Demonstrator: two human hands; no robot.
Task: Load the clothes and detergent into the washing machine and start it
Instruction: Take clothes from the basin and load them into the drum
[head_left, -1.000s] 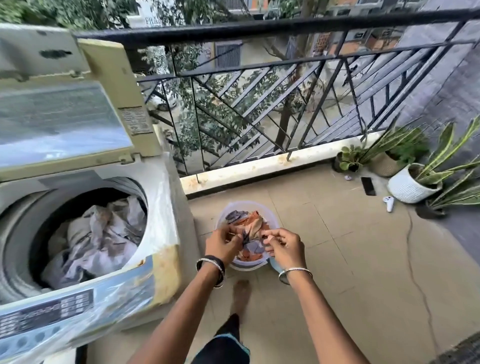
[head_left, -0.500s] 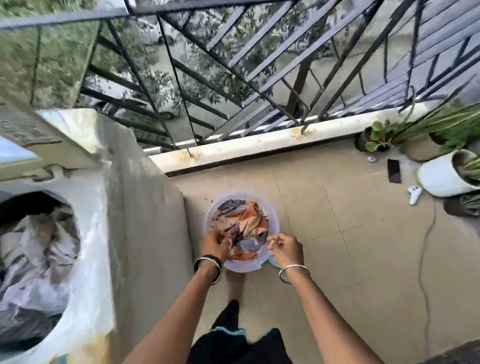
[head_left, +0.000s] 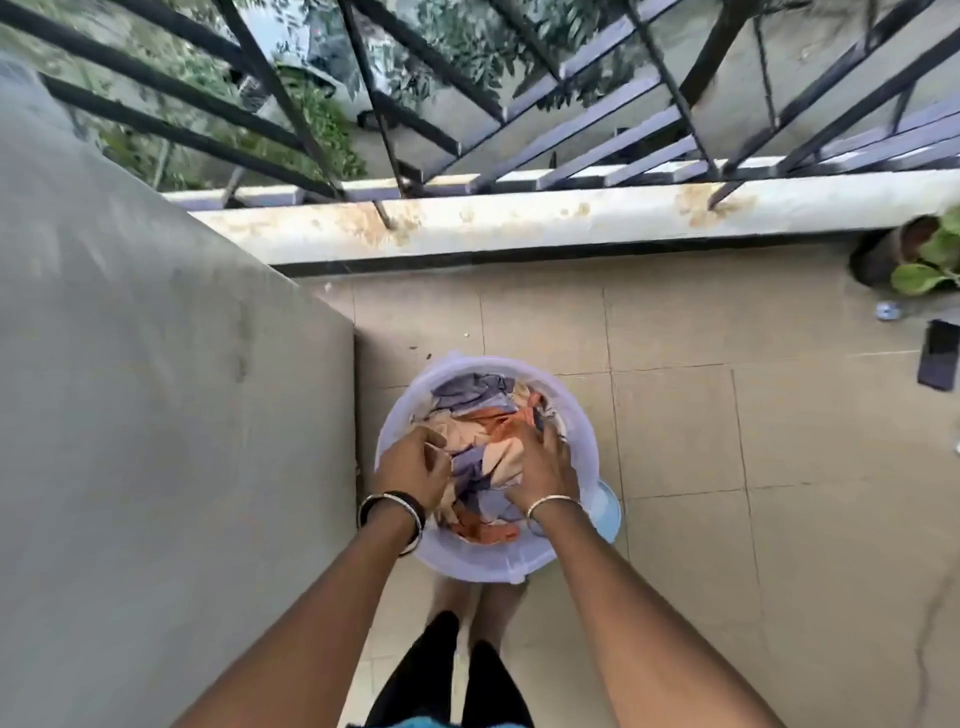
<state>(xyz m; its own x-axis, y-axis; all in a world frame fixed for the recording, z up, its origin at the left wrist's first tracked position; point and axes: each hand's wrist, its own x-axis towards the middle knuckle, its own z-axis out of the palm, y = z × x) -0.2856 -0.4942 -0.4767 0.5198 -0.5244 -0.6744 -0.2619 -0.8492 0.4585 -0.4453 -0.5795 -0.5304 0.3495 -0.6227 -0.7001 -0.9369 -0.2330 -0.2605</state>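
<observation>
view from above, looking straight down past two bare forearms to a balcony floor.

filling the left side: the plain grey side panel of the washing machine (head_left: 156, 415), its top and opening out of view.

to the right of it: beige floor tiles (head_left: 727, 467), with a thin crack near the right edge.

across the top: a dark metal railing (head_left: 519, 104) of crossed bars, set into a pale, rust-stained ledge (head_left: 519, 218); greenery below, beyond the bars.

low in the centre, on the floor just beside the machine's panel: a round, translucent pale tub (head_left: 488, 564), filled with crumpled clothes (head_left: 483, 415) in orange, peach and grey-lilac.

inside the tub, both hands on the pile. left hand (head_left: 415, 462) at the left rim, fingers curled and gripping cloth. right hand (head_left: 545, 467) at the right side, fingers bent down into the pile and closed on cloth, fingertips hidden.

at the far right edge, by the ledge: a potted plant (head_left: 924, 254) with broad green leaves, partly cut off.

below the plant: a flat dark rectangular object (head_left: 940, 358) on the tiles, too blurred to name.

peeking out from behind the tub's right side: a light blue round object (head_left: 608, 512), mostly hidden.

on the wrists: a thin metal bangle (head_left: 553, 501) on the right, a metal bangle with a dark band (head_left: 389, 509) on the left.
</observation>
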